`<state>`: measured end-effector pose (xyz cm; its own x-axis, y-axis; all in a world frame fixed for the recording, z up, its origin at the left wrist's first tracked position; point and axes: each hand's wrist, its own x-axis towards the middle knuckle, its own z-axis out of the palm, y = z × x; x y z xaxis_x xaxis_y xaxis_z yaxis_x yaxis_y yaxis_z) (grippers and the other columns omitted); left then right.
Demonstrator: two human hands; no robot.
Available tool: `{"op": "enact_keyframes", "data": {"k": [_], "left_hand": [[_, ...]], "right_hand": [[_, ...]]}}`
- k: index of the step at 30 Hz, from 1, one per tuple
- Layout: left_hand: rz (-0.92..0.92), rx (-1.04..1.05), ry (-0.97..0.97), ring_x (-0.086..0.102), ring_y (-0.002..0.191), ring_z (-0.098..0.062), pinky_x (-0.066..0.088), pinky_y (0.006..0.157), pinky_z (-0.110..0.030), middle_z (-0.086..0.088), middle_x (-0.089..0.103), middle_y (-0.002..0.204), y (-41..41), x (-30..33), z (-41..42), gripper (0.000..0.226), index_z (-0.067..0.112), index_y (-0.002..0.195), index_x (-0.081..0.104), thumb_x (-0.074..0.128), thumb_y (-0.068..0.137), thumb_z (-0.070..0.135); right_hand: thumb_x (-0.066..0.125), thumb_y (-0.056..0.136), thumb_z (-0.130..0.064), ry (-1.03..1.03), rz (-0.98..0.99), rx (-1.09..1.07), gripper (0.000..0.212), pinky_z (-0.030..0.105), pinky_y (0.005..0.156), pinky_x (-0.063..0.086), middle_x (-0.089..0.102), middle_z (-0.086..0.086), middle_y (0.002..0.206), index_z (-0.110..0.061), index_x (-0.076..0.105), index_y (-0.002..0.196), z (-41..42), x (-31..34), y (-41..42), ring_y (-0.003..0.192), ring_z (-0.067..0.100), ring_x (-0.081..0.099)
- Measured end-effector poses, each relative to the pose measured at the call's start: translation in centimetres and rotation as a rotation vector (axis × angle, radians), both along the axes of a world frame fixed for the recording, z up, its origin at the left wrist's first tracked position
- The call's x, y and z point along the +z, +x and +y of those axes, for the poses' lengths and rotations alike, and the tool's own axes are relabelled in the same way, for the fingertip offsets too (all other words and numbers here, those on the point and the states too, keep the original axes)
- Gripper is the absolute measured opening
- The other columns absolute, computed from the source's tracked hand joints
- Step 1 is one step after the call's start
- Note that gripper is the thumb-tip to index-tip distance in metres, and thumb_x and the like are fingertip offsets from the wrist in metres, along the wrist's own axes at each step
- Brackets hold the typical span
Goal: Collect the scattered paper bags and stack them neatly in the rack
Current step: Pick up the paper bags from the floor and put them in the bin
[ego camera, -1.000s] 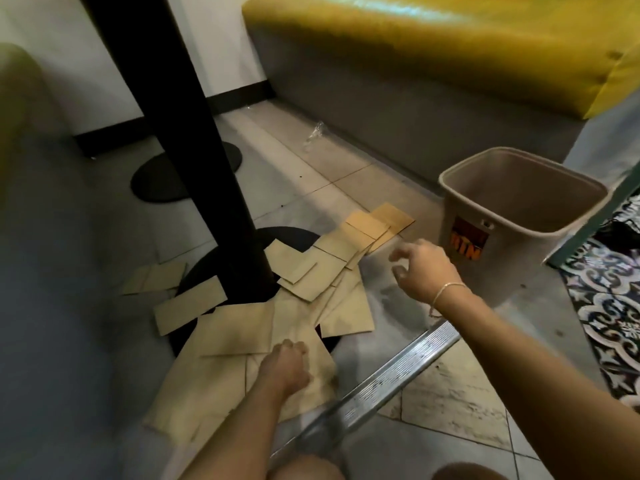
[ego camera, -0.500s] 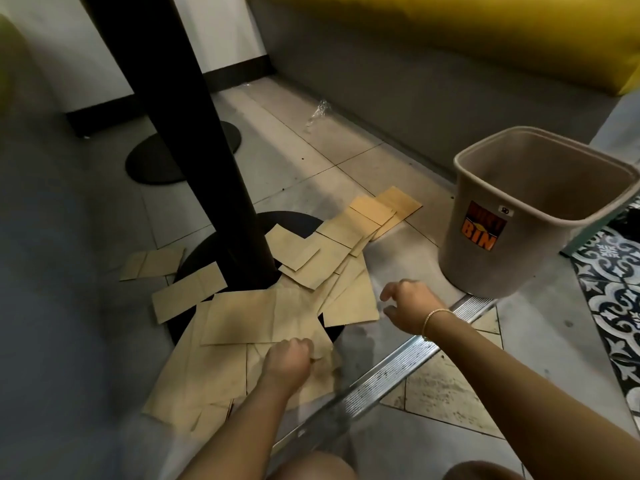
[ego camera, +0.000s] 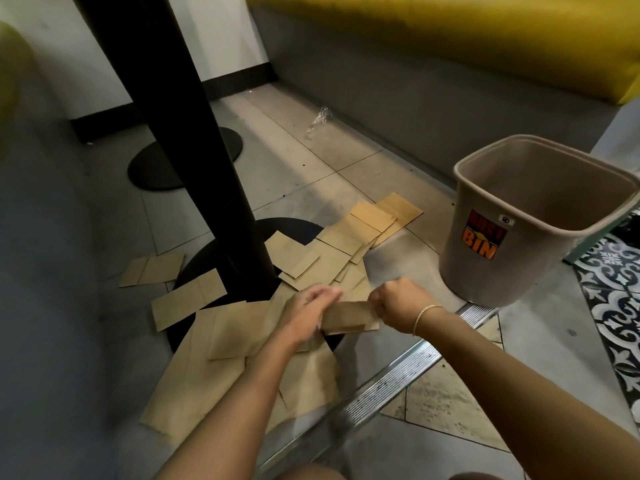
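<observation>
- Head view: a folded paper bag (ego camera: 349, 317) is held just above the floor, between the table post and the bin, with one hand at each end.
- The left hand (ego camera: 308, 317) has its fingers laid along the bag's left end; they are blurred, so how tightly they close on it cannot be told.
- The right hand (ego camera: 398, 306) is curled into a fist around the bag's right end, with a thin bracelet (ego camera: 424, 317) on that wrist.
- More paper bags (ego camera: 221, 362) lie flat and overlapping on the floor (ego camera: 311, 161) around the foot of the table post (ego camera: 194, 140), some resting on its round black base (ego camera: 294, 230).
- Two bags (ego camera: 152, 270) lie a little apart, left of the post.
- A tan bin (ego camera: 512, 268) with an orange sticker stands upright on the floor, right of the post and near the right hand.
- A metal floor strip (ego camera: 391, 386) runs diagonally under the right forearm, on the near side of the post.
- A yellow-cushioned bench (ego camera: 450, 39) stands beyond the post and bin.
</observation>
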<state>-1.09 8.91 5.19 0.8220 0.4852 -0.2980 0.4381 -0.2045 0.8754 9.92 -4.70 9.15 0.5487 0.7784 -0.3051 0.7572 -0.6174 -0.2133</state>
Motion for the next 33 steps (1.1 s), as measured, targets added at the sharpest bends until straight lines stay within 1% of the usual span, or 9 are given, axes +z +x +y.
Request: {"op": "enact_keyframes", "data": {"k": [3, 5, 9, 13, 20, 23, 26, 29, 33], "left_hand": [[0.336, 0.043, 0.266, 0.044, 0.127, -0.022, 0.036, 0.100, -0.031, -0.003, 0.046, 0.140, -2.4, -4.3, 2.3, 0.048, 0.024, 0.133, 0.048, 0.052, 0.090, 0.045], [0.571, -0.054, 0.396, 0.031, 0.136, -0.026, 0.032, 0.108, -0.034, -0.007, 0.029, 0.151, -4.2, -6.6, 2.8, 0.074, 0.023, 0.147, 0.027, 0.057, 0.085, 0.050], [0.727, -0.174, 0.646, 0.036, 0.130, -0.031, 0.036, 0.104, -0.035, -0.015, 0.031, 0.145, -5.1, -8.9, 2.4, 0.090, 0.019, 0.148, 0.015, 0.058, 0.079, 0.058], [0.815, -0.322, 0.930, 0.048, 0.118, -0.033, 0.044, 0.094, -0.036, -0.023, 0.042, 0.134, -3.9, -8.9, 1.7, 0.069, 0.005, 0.143, 0.025, 0.036, 0.094, 0.053], [0.677, -0.198, 0.794, 0.056, 0.111, -0.029, 0.047, 0.090, -0.034, -0.015, 0.059, 0.122, -3.5, -8.5, 2.4, 0.038, 0.011, 0.133, 0.042, 0.030, 0.098, 0.017], [0.596, -0.018, 0.625, 0.058, 0.107, -0.029, 0.047, 0.090, -0.033, -0.015, 0.061, 0.117, -3.8, -7.4, 3.1, 0.035, 0.015, 0.123, 0.052, 0.030, 0.100, 0.028], [0.480, 0.206, 0.507, 0.059, 0.104, -0.032, 0.049, 0.092, -0.041, -0.014, 0.063, 0.114, -3.2, -6.9, 4.4, 0.045, 0.012, 0.116, 0.059, 0.040, 0.089, 0.042], [0.316, 0.212, 0.595, 0.056, 0.103, -0.034, 0.045, 0.087, -0.037, -0.016, 0.060, 0.111, -1.5, -1.9, 3.0, 0.028, 0.004, 0.115, 0.055, 0.039, 0.097, 0.019], [-0.044, 0.350, 0.805, 0.054, 0.085, -0.026, 0.039, 0.071, -0.035, -0.009, 0.055, 0.085, 1.5, 4.4, 0.8, 0.023, 0.005, 0.097, 0.057, 0.038, 0.098, 0.017]], "right_hand": [[0.043, 0.093, -0.008, 0.071, -0.052, -0.054, 0.025, 0.025, 0.070, 0.047, 0.061, 0.002, 0.086, -0.017, 0.064, 0.102, -1.1, 1.2, 1.1, 0.082, 0.017, 0.058], [0.041, 0.093, -0.008, 0.131, -0.120, -0.117, 0.030, 0.025, 0.068, 0.045, 0.063, 0.003, 0.090, -0.022, 0.065, 0.104, -1.6, 2.2, 1.8, 0.086, 0.019, 0.061], [0.041, 0.092, -0.010, 0.205, -0.169, -0.185, 0.036, 0.032, 0.076, 0.052, 0.067, 0.003, 0.100, -0.029, 0.064, 0.112, -1.8, 3.3, 2.5, 0.093, 0.022, 0.062], [0.041, 0.094, -0.012, 0.218, -0.167, -0.180, 0.033, 0.032, 0.077, 0.051, 0.066, 0.003, 0.099, -0.025, 0.062, 0.116, -1.6, 3.6, 2.2, 0.094, 0.022, 0.062], [0.041, 0.091, -0.010, 0.246, -0.184, -0.192, 0.026, 0.031, 0.070, 0.050, 0.063, 0.003, 0.086, -0.020, 0.063, 0.099, -1.7, 3.8, 1.9, 0.088, 0.025, 0.062], [0.040, 0.093, -0.014, 0.332, -0.204, -0.241, 0.028, 0.040, 0.080, 0.053, 0.066, 0.005, 0.097, -0.023, 0.062, 0.108, -1.9, 4.7, 2.3, 0.095, 0.027, 0.061], [0.044, 0.091, -0.010, 0.445, -0.268, -0.315, 0.026, 0.035, 0.074, 0.048, 0.064, 0.007, 0.104, -0.018, 0.061, 0.108, -2.6, 6.9, 3.1, 0.099, 0.031, 0.058], [0.045, 0.089, -0.006, 0.615, -0.321, -0.405, 0.031, 0.036, 0.081, 0.045, 0.064, 0.009, 0.107, -0.016, 0.064, 0.111, -3.6, 10.3, 4.0, 0.103, 0.031, 0.057], [0.043, 0.091, -0.004, 0.897, -0.433, -0.566, 0.035, 0.030, 0.087, 0.041, 0.065, 0.009, 0.111, -0.015, 0.063, 0.117, -6.1, 15.4, 6.3, 0.105, 0.026, 0.057]]}}
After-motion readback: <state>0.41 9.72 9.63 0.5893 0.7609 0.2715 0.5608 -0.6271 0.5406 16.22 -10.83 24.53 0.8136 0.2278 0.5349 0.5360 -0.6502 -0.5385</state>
